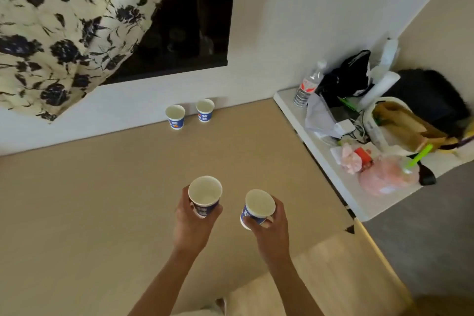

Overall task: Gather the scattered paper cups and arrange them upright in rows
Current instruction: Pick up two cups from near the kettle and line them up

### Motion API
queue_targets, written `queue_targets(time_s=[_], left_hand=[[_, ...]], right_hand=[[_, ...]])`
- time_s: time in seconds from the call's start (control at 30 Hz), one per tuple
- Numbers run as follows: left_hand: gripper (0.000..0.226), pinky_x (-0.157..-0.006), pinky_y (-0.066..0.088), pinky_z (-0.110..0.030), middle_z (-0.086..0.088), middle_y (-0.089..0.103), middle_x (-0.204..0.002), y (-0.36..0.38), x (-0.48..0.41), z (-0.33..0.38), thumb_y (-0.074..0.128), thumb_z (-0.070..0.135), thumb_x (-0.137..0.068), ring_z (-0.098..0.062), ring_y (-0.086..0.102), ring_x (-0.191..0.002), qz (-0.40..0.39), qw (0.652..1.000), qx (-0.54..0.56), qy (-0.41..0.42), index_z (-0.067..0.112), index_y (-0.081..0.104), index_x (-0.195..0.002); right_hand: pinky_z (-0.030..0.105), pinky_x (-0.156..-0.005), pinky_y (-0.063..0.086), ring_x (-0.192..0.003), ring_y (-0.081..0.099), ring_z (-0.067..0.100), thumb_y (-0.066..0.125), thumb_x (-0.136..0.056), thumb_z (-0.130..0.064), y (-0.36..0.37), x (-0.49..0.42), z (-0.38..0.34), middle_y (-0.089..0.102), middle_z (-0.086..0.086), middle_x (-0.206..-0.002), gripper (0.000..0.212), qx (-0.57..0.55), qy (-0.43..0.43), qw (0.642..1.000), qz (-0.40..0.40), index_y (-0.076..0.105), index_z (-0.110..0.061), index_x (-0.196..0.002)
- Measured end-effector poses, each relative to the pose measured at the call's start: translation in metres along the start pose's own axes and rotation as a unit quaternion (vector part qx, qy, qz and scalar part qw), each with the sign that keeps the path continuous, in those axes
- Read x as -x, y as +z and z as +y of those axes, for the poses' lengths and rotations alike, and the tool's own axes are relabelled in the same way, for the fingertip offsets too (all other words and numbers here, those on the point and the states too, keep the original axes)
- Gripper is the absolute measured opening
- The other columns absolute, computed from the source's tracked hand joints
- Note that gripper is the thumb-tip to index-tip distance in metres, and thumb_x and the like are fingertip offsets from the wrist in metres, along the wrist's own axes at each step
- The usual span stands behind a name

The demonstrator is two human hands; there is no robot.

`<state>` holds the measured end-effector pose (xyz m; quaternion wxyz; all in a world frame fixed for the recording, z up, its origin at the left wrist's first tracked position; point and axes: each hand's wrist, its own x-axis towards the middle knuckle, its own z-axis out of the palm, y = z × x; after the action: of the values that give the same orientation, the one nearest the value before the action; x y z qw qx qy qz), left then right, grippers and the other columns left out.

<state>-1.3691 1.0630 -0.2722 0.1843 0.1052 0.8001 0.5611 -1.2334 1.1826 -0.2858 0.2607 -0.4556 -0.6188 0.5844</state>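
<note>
A blue-banded white paper cup (205,194) is gripped by the left hand (192,226), its twin cup (259,205) by the right hand (274,232); lettering unreadable.

A: What hung at the far left?
B: A cream curtain (59,33) printed with dark flowers, partly covering a black window (189,20) in the white wall (307,20).
A: And on the right?
B: A white bench (359,200), crowded. A clear water bottle (307,87) stood at its far end, just beside a black bag (346,79). Nearer lay a brown paper bag (405,123), tangled cables (357,131), and a pink plastic bag (387,174) with a green straw (419,155) poking out.
</note>
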Motion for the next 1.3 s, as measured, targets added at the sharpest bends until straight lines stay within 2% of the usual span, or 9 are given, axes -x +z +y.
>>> queue_targets(time_s=[0.07, 0.2, 0.3, 0.53, 0.7, 0.87, 1.0, 1.13, 1.3], left_hand=[[0.061, -0.075, 0.054, -0.03, 0.02, 0.066, -0.102, 0.011, -0.011, 0.01, 0.089, 0.018, -0.068, -0.009, 0.067, -0.094, 0.005, 1.0, -0.009, -0.006, 0.033, 0.055, -0.116], [0.059, -0.069, 0.049, -0.022, 0.028, 0.065, -0.097, 0.025, -0.026, 0.027, 0.089, 0.022, -0.067, 0.001, 0.065, -0.091, 0.025, 0.999, -0.021, -0.023, 0.04, 0.054, -0.112], [0.059, -0.069, 0.051, -0.025, 0.028, 0.066, -0.096, 0.036, -0.035, 0.036, 0.088, 0.023, -0.067, -0.001, 0.066, -0.09, 0.047, 0.998, -0.028, -0.039, 0.039, 0.055, -0.113], [0.056, -0.069, 0.05, -0.022, 0.025, 0.065, -0.099, 0.07, -0.065, 0.052, 0.087, 0.022, -0.07, 0.0, 0.063, -0.092, 0.123, 0.991, -0.024, -0.048, 0.039, 0.055, -0.112], [0.053, -0.072, 0.052, -0.028, 0.012, 0.068, -0.088, 0.095, -0.088, 0.055, 0.088, 0.021, -0.069, -0.012, 0.066, -0.086, 0.151, 0.987, -0.016, -0.053, 0.036, 0.058, -0.109], [0.06, -0.077, 0.05, -0.028, 0.019, 0.068, -0.099, 0.11, -0.097, 0.057, 0.09, 0.021, -0.068, -0.007, 0.066, -0.096, 0.168, 0.984, -0.005, -0.055, 0.04, 0.057, -0.114], [0.064, -0.075, 0.052, -0.029, 0.018, 0.068, -0.096, 0.116, -0.099, 0.056, 0.091, 0.017, -0.066, -0.007, 0.067, -0.089, 0.175, 0.983, -0.019, -0.055, 0.04, 0.058, -0.115], [0.066, -0.074, 0.049, -0.013, 0.02, 0.068, -0.093, 0.121, -0.097, 0.056, 0.092, 0.011, -0.061, -0.001, 0.065, -0.09, 0.19, 0.979, -0.046, -0.056, 0.036, 0.06, -0.113], [0.071, -0.071, 0.044, -0.002, 0.025, 0.068, -0.091, 0.126, -0.096, 0.053, 0.094, 0.004, -0.056, 0.003, 0.064, -0.088, 0.187, 0.978, -0.058, -0.071, 0.029, 0.062, -0.114]], right_hand=[[0.041, -0.091, 0.057, -0.11, 0.064, 0.017, 0.086, -0.062, -0.018, 0.003, -0.023, -0.004, 0.066, -0.007, -0.117, 0.066, -0.004, -0.001, 1.0, -0.013, 0.059, -0.026, -0.121], [0.033, -0.086, 0.057, -0.108, 0.066, 0.017, 0.085, -0.06, -0.018, 0.013, -0.068, -0.009, 0.068, -0.009, -0.113, 0.066, -0.022, 0.006, 0.999, -0.041, 0.059, -0.026, -0.12], [0.025, -0.079, 0.056, -0.103, 0.068, 0.013, 0.084, -0.059, -0.017, 0.024, -0.109, -0.014, 0.069, -0.014, -0.107, 0.065, -0.019, 0.011, 0.998, -0.067, 0.059, -0.026, -0.118], [0.042, -0.089, 0.059, -0.101, 0.07, 0.018, 0.087, -0.066, -0.008, 0.06, -0.226, -0.019, 0.07, -0.004, -0.109, 0.062, 0.032, -0.01, 0.989, -0.142, 0.056, -0.022, -0.119], [0.028, -0.083, 0.056, -0.096, 0.066, 0.002, 0.085, -0.067, -0.016, 0.095, -0.304, -0.018, 0.066, -0.023, -0.103, 0.061, 0.055, -0.039, 0.982, -0.177, 0.054, -0.029, -0.118], [0.024, -0.08, 0.054, -0.094, 0.066, 0.006, 0.082, -0.071, -0.01, 0.129, -0.366, -0.009, 0.067, -0.012, -0.106, 0.059, 0.092, -0.074, 0.972, -0.206, 0.053, -0.023, -0.121], [0.024, -0.08, 0.052, -0.096, 0.065, 0.018, 0.081, -0.072, -0.005, 0.152, -0.4, -0.003, 0.067, 0.0, -0.112, 0.058, 0.101, -0.078, 0.97, -0.208, 0.053, -0.016, -0.122], [0.003, -0.072, 0.043, -0.091, 0.062, 0.01, 0.08, -0.071, 0.0, 0.164, -0.419, 0.001, 0.065, 0.003, -0.114, 0.059, 0.1, -0.09, 0.971, -0.198, 0.054, -0.013, -0.123], [0.002, -0.07, 0.042, -0.091, 0.063, 0.016, 0.081, -0.073, -0.003, 0.172, -0.432, 0.01, 0.065, 0.003, -0.114, 0.059, 0.097, -0.078, 0.975, -0.184, 0.053, -0.014, -0.123]])
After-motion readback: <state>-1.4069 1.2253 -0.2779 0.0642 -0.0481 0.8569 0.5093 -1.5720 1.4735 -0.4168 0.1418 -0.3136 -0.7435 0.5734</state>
